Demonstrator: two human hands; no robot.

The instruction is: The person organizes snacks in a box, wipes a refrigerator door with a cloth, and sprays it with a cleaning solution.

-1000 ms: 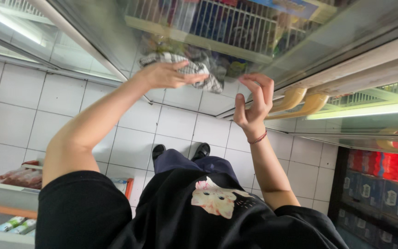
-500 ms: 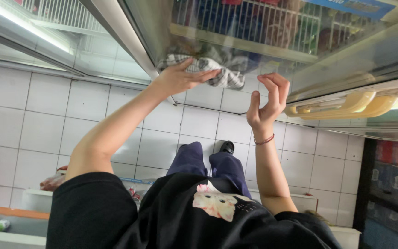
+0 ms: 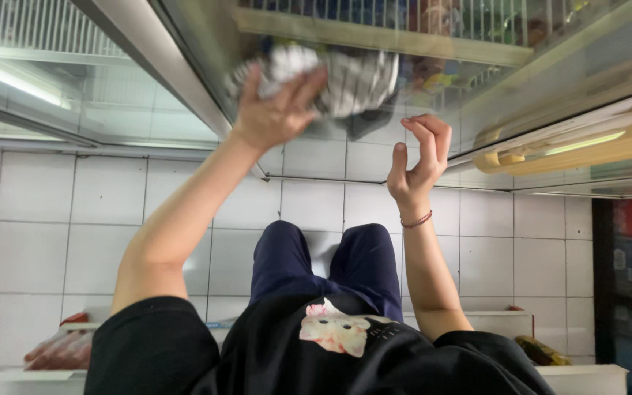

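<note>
Two hands worked at the glass door (image 3: 184, 80): the left hand (image 3: 276, 113) pressed a crumpled grey cloth (image 3: 345, 77) against the pane, fingers clamped on it. Beside it, the right hand (image 3: 420, 164) hovered half-curled, empty. Even, overlapping strokes would probably serve best.

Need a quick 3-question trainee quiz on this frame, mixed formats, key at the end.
1. True or false: the left hand presses a crumpled grey-and-white cloth against the glass lid.
2. The right hand is: A) gripping the cloth, B) raised beside the cloth with fingers curled, holding nothing, C) resting on the floor.
3. Fill in: a thin ____ string bracelet sits on the right wrist.

Key: 1 true; 2 B; 3 red.
</note>
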